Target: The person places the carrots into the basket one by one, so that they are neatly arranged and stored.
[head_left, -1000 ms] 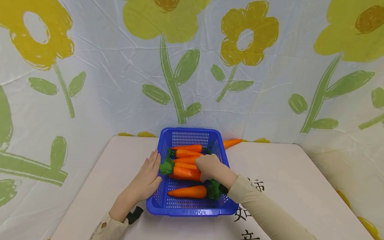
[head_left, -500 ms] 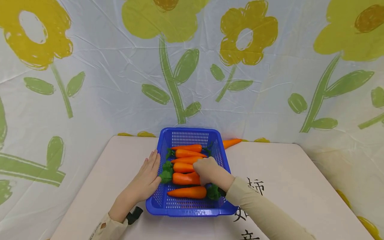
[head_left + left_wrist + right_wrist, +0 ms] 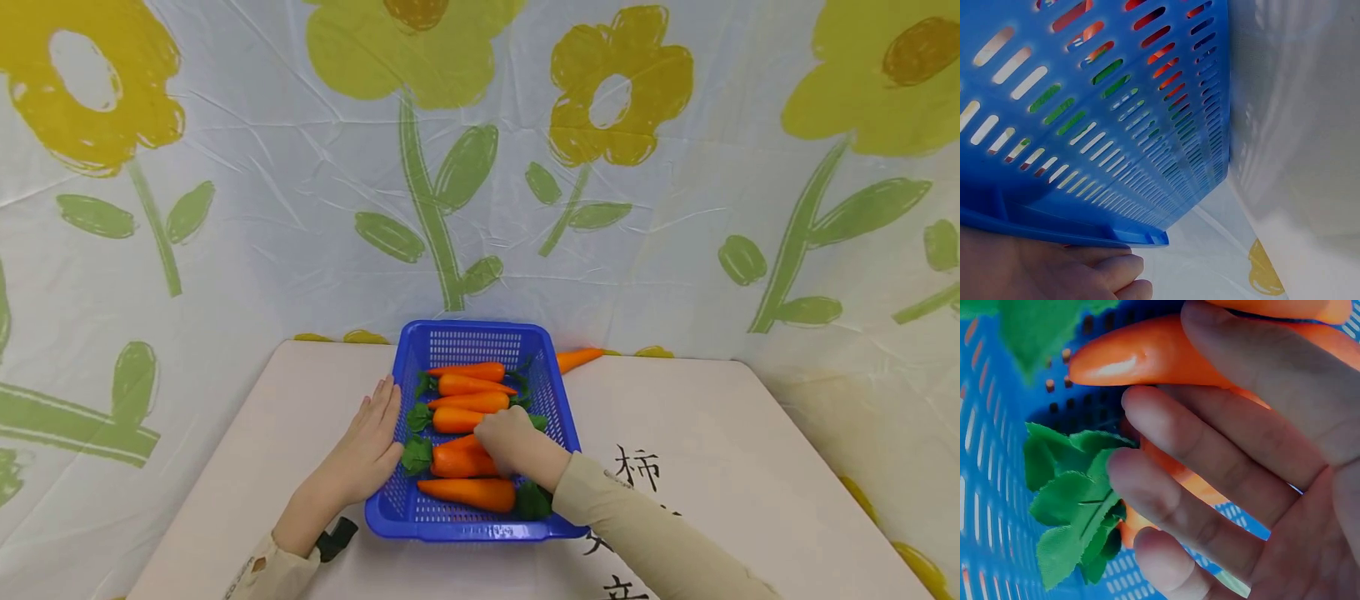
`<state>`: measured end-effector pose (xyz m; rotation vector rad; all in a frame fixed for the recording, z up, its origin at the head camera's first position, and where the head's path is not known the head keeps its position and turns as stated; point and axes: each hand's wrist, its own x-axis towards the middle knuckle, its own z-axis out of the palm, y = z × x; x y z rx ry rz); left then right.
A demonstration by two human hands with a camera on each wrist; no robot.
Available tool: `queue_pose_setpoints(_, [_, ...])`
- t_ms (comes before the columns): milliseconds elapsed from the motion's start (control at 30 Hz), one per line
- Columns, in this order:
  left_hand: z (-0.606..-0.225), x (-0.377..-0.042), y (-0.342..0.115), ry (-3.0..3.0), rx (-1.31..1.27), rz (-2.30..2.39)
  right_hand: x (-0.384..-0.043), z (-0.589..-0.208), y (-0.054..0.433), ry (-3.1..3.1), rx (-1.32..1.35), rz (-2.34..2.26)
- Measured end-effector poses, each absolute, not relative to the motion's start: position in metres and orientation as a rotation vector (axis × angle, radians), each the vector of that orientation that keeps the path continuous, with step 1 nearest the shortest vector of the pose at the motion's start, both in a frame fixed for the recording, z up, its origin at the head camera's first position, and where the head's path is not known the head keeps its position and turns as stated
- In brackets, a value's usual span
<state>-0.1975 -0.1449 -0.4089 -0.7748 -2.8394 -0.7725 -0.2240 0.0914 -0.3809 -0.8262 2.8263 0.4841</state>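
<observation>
A blue plastic basket holds several orange carrots with green leafy tops, lying crosswise in a row. My left hand rests along the basket's left side, its fingers straight; the left wrist view shows the fingers under the rim. Inside the basket, my right hand reaches down among the nearer carrots. In the right wrist view its fingers are extended and lie against the carrots, with the thumb beside one smooth carrot. The nearest carrot lies in front of that hand.
Another carrot lies outside the basket, behind its right side. The light table carries black printed characters at the right. A white cloth with yellow flowers hangs behind and around the table.
My right hand has moved toward me inside the basket, and the carrots by it have shifted nearer to the front one. My left hand has stayed in place.
</observation>
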Motion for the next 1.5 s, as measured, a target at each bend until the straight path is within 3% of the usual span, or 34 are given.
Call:
queue_pose_setpoints(600, [-0.4084,-0.1969,-0.1447,-2.812,-0.787,-0.788,-0.2217,-0.3779,0.0905,2.771,-0.765,0.412])
queue_pose_setpoints(933, [-0.4094,-0.1978,-0.1451,-2.804,-0.795,-0.778,-0.2229,-0.3786,0.0847,2.728,-0.736,0.755])
queue_pose_setpoints(1500, [-0.4045,-0.1956,-0.1432,-2.811,-0.787,-0.791,-0.2243,-0.3794,0.0867,2.699,-0.640,0.495])
